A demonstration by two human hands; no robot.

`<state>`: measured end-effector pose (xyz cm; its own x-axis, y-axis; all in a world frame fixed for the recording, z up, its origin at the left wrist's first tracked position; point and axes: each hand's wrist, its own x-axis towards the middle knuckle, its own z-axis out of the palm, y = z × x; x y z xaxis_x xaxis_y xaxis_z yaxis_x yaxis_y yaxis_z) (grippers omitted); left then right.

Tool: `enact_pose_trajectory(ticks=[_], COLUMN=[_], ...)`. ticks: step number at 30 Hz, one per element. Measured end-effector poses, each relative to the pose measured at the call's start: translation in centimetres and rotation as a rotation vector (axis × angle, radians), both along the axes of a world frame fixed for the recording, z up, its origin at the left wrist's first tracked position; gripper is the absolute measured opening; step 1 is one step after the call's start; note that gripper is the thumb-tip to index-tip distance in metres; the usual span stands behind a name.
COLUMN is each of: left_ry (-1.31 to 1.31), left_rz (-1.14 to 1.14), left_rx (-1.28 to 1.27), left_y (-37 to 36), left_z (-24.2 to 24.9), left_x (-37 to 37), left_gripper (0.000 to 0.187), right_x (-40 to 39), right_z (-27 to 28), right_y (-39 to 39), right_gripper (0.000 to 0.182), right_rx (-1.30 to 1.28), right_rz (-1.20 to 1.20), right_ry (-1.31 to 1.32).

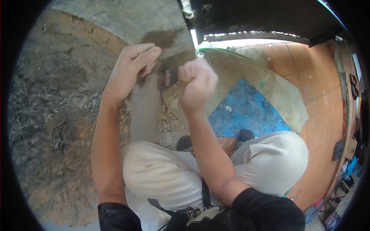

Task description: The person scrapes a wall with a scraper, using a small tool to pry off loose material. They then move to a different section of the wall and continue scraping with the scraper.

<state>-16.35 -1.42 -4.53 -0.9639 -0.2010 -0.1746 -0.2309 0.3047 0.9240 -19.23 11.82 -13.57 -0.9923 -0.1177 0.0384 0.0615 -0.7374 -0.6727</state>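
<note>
My right hand (198,79) is closed round the handle of a small dark tool (169,77), whose blurred head points left at the rough wall surface. Some motion blur covers this hand. Just left of it, my left hand (135,65) is raised with its fingers curled and the thumb against them; whether something small is between them is hidden. Below both hands runs a smooth grey strip (145,115), with the rough, stained grey-brown surface (65,127) on its left. A dark damp patch (160,37) shows above the hands.
A worn pale sheet (277,81) with a blue section (246,109) covers part of the orange tiled floor (320,104). My bent knees are close below my hands. A dark panel (262,17) stands at the top, and assorted items line the right edge.
</note>
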Motion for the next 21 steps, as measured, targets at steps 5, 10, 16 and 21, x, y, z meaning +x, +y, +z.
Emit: enact_pose_trajectory(ticks=[5, 10, 16, 21], left_ry=[0.002, 0.039, 0.115, 0.045], left_rz=[-0.027, 0.000, -0.030, 0.036], left_rx=[-0.090, -0.100, -0.090, 0.009], left_y=[-0.3, -0.4, -0.7, -0.4], left_z=[-0.1, -0.5, -1.4, -0.5], left_x=[0.2, -0.2, -0.3, 0.3], left_gripper=[0.041, 0.039, 0.037, 0.037], right_x=[0.5, 2.4, 1.7, 1.8], right_z=[-2.2, -3.8, -2.6, -2.9], right_y=[-1.0, -2.6, -4.0, -3.9], right_gripper=[0.029, 0.030, 0.029, 0.027], right_rx=[0.360, 0.462, 0.421, 0.413], right_rz=[-0.043, 0.071, 0.069, 0.060], right_ry=[0.106, -0.144, 0.060, 0.014])
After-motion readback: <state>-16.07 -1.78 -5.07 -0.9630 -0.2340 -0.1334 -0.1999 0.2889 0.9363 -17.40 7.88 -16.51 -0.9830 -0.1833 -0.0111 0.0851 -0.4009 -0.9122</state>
